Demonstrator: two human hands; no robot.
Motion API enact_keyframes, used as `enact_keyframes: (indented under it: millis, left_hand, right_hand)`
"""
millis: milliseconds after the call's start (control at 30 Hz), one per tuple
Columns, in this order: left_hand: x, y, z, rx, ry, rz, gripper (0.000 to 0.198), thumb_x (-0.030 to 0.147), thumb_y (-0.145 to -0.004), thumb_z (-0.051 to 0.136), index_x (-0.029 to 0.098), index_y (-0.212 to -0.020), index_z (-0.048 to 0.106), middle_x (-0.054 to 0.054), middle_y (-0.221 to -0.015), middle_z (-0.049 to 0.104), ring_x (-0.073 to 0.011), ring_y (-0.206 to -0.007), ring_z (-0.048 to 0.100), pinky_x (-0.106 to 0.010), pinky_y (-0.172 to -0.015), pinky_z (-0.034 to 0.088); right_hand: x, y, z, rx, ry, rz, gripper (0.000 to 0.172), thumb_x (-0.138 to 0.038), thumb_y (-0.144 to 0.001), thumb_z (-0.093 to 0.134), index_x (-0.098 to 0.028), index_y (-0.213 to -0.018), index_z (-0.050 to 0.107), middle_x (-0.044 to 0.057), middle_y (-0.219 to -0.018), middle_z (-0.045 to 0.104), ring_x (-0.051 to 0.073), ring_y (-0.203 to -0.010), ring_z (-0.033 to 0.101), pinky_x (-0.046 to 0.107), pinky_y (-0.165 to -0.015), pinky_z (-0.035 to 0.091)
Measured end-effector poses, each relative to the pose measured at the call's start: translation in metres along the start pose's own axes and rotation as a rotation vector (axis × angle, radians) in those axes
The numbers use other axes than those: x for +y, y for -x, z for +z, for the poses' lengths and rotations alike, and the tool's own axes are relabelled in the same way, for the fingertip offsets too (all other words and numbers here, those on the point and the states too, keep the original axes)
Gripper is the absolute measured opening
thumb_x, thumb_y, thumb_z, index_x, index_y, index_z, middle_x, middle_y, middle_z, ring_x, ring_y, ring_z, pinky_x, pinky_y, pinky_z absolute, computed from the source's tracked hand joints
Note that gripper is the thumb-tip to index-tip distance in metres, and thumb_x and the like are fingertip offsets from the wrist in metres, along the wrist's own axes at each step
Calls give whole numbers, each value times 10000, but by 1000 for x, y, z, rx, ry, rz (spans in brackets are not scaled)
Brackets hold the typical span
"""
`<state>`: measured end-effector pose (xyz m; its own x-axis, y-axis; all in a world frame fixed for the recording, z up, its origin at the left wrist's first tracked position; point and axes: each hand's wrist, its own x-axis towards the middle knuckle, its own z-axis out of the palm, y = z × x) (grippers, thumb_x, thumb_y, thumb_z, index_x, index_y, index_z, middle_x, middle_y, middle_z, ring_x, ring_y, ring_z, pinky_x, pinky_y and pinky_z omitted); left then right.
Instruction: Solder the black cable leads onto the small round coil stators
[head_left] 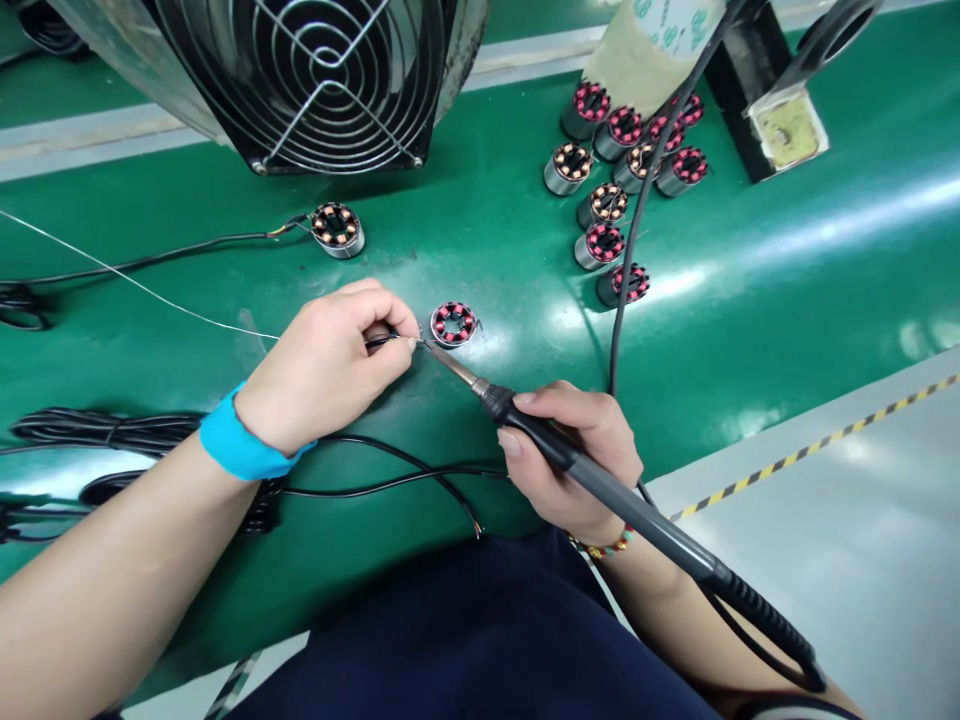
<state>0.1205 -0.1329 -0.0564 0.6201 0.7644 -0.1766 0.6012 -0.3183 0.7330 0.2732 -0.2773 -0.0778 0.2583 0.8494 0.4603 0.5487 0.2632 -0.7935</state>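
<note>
The left hand is closed in a fingertip pinch on a black lead. The right hand is wrapped around the handle of a soldering iron, its tip just beside the pinch. The red-wound stator sits on the bench, immediately right of the left hand. A copper-wound stator stands beyond the left hand; further stators stand beyond the right hand.
</note>
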Motion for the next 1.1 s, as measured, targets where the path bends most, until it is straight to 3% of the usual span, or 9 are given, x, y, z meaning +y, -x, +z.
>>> enact_keyframes:
  millis: [233,433,1100]
  left_hand:
    - [0,0,0,1,10,12,87,185,-728,539,174,-688,616,0,-736,591,-109,-615,494,-248,-608,414]
    - [1,0,0,-8,5,11,86,182,-724,541,174,-682,616,-1,-740,595,-113,-625,490,-249,-620,415]
    - [0,0,0,1,7,37,103,202,-730,522,172,-685,610,-1,-746,588,-107,-632,494,-243,-617,414]
  right_hand:
    - [0,1,0,-11,3,19,260,-165,-785,660,-256,-1010,566,-31,-723,643,119,-549,618,259,-517,526]
    - [-1,-1,0,55,37,-8,240,-169,-804,647,-259,-1018,584,-12,-765,657,128,-586,602,277,-528,522]
    - [0,0,0,8,0,-5,257,-149,-787,662,-239,-1015,582,-27,-741,648,107,-550,599,250,-523,518]
